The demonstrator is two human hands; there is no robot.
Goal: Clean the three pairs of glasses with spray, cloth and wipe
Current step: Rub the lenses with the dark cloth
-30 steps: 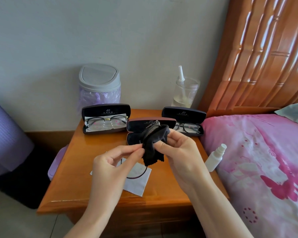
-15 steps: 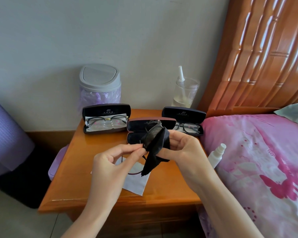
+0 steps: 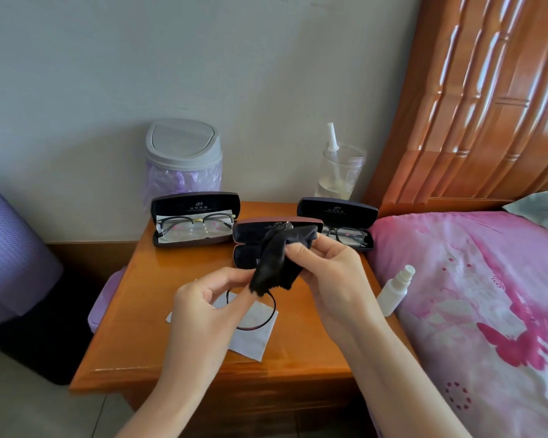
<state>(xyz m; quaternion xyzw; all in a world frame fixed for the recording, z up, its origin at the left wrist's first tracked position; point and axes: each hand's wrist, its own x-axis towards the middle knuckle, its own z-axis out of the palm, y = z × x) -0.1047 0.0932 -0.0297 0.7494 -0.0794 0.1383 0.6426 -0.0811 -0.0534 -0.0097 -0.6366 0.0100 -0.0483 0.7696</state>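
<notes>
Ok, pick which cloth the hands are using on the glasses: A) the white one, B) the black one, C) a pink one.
B: the right hand wraps the black cloth over the glasses the left hand pinches; the white cloth lies flat on the nightstand.

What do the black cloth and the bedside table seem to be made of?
Black cloth: soft matte fabric, probably microfibre; it folds and hangs limply. Bedside table: wood, it seems, with glossy varnish; its orange-brown top shows bright reflections.
</notes>
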